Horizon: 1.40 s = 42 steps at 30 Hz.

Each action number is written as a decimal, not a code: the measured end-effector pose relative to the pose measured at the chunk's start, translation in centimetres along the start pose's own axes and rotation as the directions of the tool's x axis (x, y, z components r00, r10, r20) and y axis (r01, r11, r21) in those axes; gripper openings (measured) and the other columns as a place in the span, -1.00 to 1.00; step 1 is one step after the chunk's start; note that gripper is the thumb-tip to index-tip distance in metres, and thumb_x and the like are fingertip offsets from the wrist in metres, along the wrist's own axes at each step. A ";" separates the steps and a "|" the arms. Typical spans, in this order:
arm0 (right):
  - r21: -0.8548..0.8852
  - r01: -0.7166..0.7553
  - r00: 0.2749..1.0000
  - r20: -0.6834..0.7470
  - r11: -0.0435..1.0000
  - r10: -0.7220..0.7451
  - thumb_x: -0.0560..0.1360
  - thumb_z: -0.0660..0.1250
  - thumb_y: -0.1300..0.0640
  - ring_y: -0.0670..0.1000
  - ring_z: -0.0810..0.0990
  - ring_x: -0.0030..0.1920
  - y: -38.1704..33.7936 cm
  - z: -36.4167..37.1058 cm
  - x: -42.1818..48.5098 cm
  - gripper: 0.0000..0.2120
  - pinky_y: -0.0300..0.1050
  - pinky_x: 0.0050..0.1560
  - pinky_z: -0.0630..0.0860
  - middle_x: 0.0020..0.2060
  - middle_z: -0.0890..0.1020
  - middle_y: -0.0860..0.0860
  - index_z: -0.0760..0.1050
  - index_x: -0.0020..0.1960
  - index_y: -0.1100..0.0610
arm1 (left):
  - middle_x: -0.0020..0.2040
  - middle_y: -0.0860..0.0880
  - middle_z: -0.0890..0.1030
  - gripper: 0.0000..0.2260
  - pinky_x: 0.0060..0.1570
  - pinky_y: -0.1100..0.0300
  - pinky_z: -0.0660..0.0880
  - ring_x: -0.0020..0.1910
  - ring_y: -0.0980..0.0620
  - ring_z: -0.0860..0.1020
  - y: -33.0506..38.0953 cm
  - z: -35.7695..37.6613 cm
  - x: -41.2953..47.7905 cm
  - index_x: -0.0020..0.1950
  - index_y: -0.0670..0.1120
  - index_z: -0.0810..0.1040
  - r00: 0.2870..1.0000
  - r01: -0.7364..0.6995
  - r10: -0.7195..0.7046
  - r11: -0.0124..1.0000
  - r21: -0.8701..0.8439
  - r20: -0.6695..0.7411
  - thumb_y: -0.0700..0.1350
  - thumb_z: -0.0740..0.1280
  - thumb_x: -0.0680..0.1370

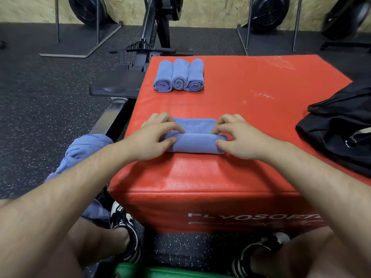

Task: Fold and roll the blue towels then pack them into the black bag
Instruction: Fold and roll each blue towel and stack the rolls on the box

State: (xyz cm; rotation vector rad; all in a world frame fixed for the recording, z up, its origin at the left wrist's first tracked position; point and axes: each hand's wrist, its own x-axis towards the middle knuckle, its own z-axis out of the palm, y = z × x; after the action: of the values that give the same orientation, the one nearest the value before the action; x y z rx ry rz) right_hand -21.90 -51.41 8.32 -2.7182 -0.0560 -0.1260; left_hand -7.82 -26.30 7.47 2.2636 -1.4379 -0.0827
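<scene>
The red box (251, 93) serves as the work surface, with the black bag (337, 133) slumped at its right edge, seemingly within reach for packing, and a heap of loose towels (84, 151) waiting on the person's left thigh. Three rolled towels (178, 76) lie side by side at the far end, likely parked clear of the rolling. Near the front, the half-rolled towel (195, 144) lies crosswise; the left hand (152, 141) and right hand (239, 141) each pinch one end, fingers curled over, thumbs beneath, forearms reaching forward.

White lettering "PLYOSOFT", cut off at right edge, on front face of red box (160, 207), 5 o'clock, small "NIKE" on heel of black-and-white shoe (128, 237), 7 o'clock, lettering on rowing machine frame (154, 27), 12 o'clock, too blurred to read
</scene>
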 end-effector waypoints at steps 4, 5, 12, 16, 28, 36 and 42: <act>-0.010 0.120 0.987 -0.105 0.993 -0.120 0.41 0.30 0.31 -0.02 0.38 -0.01 -0.8 0.2 0.1 -0.67 -0.19 0.13 0.32 0.00 0.52 -0.09 0.58 0.07 -0.02 | 0.00 0.11 0.53 -0.74 0.03 0.01 0.39 0.03 0.00 0.45 0.2 -0.1 0.7 0.08 0.10 0.66 0.994 -0.078 0.081 0.996 0.040 -0.071 -0.15 0.27 0.51; -0.045 0.139 0.983 -0.111 0.989 -0.143 0.42 0.29 0.28 -0.01 0.40 -0.01 -1.0 0.2 0.2 -0.70 -0.11 0.15 0.37 -0.01 0.54 -0.09 0.58 0.04 -0.02 | -0.02 0.11 0.56 -0.74 -0.05 0.04 0.37 0.02 -0.01 0.47 0.1 -0.1 0.8 0.08 0.11 0.67 0.992 -0.081 0.091 0.990 0.112 -0.085 -0.12 0.26 0.52; -0.296 0.042 0.999 -0.001 0.954 -0.044 0.42 0.44 -0.18 0.02 0.43 0.23 -1.2 0.2 1.0 -0.53 0.00 0.17 0.43 0.20 0.56 -0.15 0.49 0.28 -0.06 | 0.14 0.12 0.55 -0.39 -0.02 0.10 0.31 0.17 0.04 0.47 -0.9 0.0 1.8 0.35 0.10 0.52 0.996 -0.063 0.037 0.927 0.370 0.079 0.43 0.30 0.43; -0.172 -0.029 1.000 -0.007 0.985 0.029 0.42 0.42 -0.06 0.08 0.46 0.17 -0.9 0.7 2.1 -0.59 0.08 0.21 0.45 0.12 0.60 -0.03 0.52 0.24 0.02 | 0.19 0.10 0.56 -0.43 0.03 0.12 0.24 0.24 0.02 0.42 -0.9 0.1 3.0 0.38 0.09 0.50 0.995 0.002 -0.033 0.947 0.321 0.094 0.32 0.39 0.45; -0.026 -0.169 0.981 0.095 0.985 0.171 0.49 0.22 -0.02 0.07 0.34 0.23 -0.1 0.4 4.0 -0.64 0.08 0.34 0.33 0.22 0.49 -0.06 0.59 0.23 -0.03 | 0.18 0.14 0.43 -0.67 0.24 0.05 0.27 0.20 0.08 0.34 -0.3 -0.7 4.4 0.35 0.20 0.49 0.991 0.057 -0.058 0.998 0.019 0.123 0.00 0.37 0.58; -0.208 0.044 0.999 -0.004 0.977 -0.046 0.51 0.29 -0.08 0.05 0.51 0.18 -1.3 0.2 5.0 -0.73 0.03 0.16 0.41 0.12 0.58 -0.10 0.48 0.19 -0.09 | 0.05 0.10 0.60 -0.61 0.08 -0.06 0.50 0.09 0.01 0.54 -0.2 -0.7 6.4 0.20 0.07 0.62 0.995 -0.042 0.029 0.988 0.152 0.092 0.14 0.16 0.50; -0.222 -0.031 0.995 0.085 0.975 0.051 0.47 0.36 -0.19 0.08 0.43 0.25 0.9 1.2 6.3 -0.38 0.06 0.25 0.43 0.25 0.49 -0.06 0.30 0.48 -0.15 | 0.35 0.16 0.49 -0.32 0.30 -0.04 0.38 0.30 0.04 0.42 -2.9 1.3 7.2 0.51 0.19 0.30 0.971 0.025 -0.059 0.989 0.147 0.233 0.36 0.29 0.43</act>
State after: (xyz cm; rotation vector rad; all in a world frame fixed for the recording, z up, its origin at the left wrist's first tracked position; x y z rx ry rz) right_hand -15.46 -51.58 7.52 -2.9436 -0.0128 0.0039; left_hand -2.47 -31.94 6.50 2.4706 -1.5595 -0.2809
